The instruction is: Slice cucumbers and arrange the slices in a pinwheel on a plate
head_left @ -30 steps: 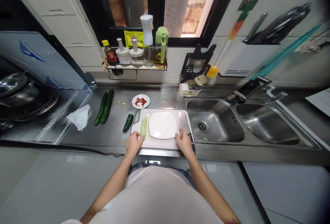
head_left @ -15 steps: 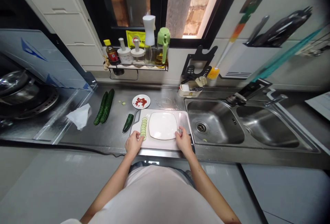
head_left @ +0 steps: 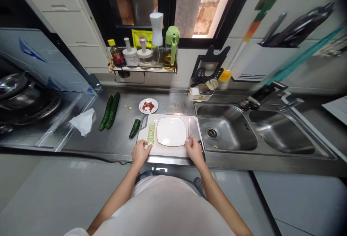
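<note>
A white squarish plate [head_left: 171, 131] rests on a pale cutting board [head_left: 162, 152]. Left of the plate, thin cucumber slices [head_left: 151, 131] overlap in a row. The fingertips and thumb of my left hand [head_left: 140, 152] close around the near end of that row. My right hand [head_left: 194, 148] has its thumb and fingers pinched at the plate's right rim, beside a knife [head_left: 193, 126] lying along the board's right side. My right hand partly covers the knife. A cut cucumber piece [head_left: 135, 129] lies off the board's left edge.
Behind the board stands a small plate of chopped red pieces [head_left: 148, 106]. Two whole cucumbers [head_left: 109, 112] and a crumpled white paper [head_left: 83, 121] are to the left. A double sink [head_left: 226, 127] adjoins the board's right side. A seasoning rack [head_left: 145, 70] hangs behind.
The view has tilted slightly. My left hand's fingertips have shifted a little at the near end of the cucumber row, and my right hand stays by the plate's rim.
</note>
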Available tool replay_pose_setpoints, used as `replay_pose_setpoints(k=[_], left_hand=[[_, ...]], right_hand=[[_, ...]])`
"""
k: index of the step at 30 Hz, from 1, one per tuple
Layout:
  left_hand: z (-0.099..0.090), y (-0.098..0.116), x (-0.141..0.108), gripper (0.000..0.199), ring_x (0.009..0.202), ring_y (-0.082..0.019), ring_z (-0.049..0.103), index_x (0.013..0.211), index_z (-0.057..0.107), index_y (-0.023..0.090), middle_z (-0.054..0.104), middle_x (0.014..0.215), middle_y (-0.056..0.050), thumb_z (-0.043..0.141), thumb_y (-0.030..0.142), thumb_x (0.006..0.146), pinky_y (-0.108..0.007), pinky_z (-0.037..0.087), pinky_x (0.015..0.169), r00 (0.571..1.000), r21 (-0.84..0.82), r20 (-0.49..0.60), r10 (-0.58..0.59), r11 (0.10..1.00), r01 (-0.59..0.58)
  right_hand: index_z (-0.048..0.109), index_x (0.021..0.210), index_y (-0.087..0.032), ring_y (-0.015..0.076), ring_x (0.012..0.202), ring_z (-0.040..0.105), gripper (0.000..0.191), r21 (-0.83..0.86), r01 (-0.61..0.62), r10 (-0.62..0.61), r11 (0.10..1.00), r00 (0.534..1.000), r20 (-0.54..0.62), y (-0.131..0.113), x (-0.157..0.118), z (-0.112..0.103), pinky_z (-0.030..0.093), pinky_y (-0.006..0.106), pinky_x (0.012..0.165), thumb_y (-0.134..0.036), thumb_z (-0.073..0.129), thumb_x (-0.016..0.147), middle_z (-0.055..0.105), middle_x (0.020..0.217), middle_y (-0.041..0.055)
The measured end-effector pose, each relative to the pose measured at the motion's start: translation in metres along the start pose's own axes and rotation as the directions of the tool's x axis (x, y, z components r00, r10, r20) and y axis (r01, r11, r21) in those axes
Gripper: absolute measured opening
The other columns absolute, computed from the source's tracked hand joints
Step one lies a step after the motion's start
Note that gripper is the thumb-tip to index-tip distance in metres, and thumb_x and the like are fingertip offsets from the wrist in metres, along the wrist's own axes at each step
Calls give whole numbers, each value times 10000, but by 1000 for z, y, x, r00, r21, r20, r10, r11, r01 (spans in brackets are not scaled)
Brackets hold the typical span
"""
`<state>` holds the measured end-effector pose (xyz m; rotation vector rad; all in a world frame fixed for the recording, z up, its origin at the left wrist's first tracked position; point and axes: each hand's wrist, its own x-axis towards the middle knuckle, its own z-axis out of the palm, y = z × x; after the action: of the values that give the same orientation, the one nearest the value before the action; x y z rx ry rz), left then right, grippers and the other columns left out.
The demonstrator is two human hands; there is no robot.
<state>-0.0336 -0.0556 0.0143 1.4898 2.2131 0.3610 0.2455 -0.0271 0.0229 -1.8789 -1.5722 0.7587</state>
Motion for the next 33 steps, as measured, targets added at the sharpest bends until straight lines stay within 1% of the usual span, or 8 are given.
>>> replay_pose_setpoints(k=[6,10,12,15,17,22,27,33], left_hand=[[0,4,-1,132,882,-192,588,887,599,217,650,947,-31,589,324,811,-262,376,685,1000,-71,-30,8,997,-10],[-2,7,-2,89,765,-154,575,844,598,215,657,833,-1,597,284,788,-248,385,668,999,-252,-45,-18,968,6],[-6,13,1,148,680,-128,555,832,594,197,641,775,3,632,314,749,-240,404,651,999,-459,-22,-23,888,10],[-20,28,7,294,662,-119,560,814,581,166,608,710,-2,695,395,669,-235,438,652,999,-777,17,45,629,-15],[-34,43,10,370,657,-114,553,811,576,161,590,692,4,737,426,610,-228,436,637,995,-856,25,95,517,-28],[-74,82,9,361,656,-82,529,824,570,162,575,721,15,769,370,607,-198,426,636,973,-912,-11,232,397,-105],[-95,104,3,343,654,-78,525,844,573,163,580,751,9,781,329,628,-190,419,622,944,-901,-45,328,394,-179],[-86,108,7,362,626,-69,495,884,589,163,596,794,-1,779,345,637,-183,380,581,942,-850,-60,331,477,-222]], right_hand=[[589,1153,-116,191,634,546,469,0,0,0,1000,1000,13,-1,1,-1,393,286,641,-385,425,806,536,614,-8],[601,1134,-115,190,629,541,462,5,24,-24,1000,1000,9,-12,3,-2,387,287,637,-395,426,811,542,624,0],[613,1108,-128,185,626,538,440,21,40,-40,999,999,-5,-22,5,-4,387,284,637,-402,426,819,534,616,-4],[639,1027,-160,173,632,538,371,64,70,-68,996,997,-27,-47,10,-10,396,275,643,-409,450,828,539,621,-6],[649,989,-173,160,644,543,325,124,126,-125,984,992,-12,-67,13,-15,415,269,658,-399,478,829,575,667,4],[662,953,-199,165,824,590,220,260,395,-407,881,914,-11,-117,19,-24,455,275,725,-335,529,844,659,918,47],[671,994,-229,184,963,566,191,271,531,-563,803,825,52,-140,20,-27,467,297,773,-308,545,872,642,968,49],[652,864,-220,183,931,548,119,267,552,-587,790,807,66,-138,23,-20,453,309,787,-283,551,875,638,904,33]])
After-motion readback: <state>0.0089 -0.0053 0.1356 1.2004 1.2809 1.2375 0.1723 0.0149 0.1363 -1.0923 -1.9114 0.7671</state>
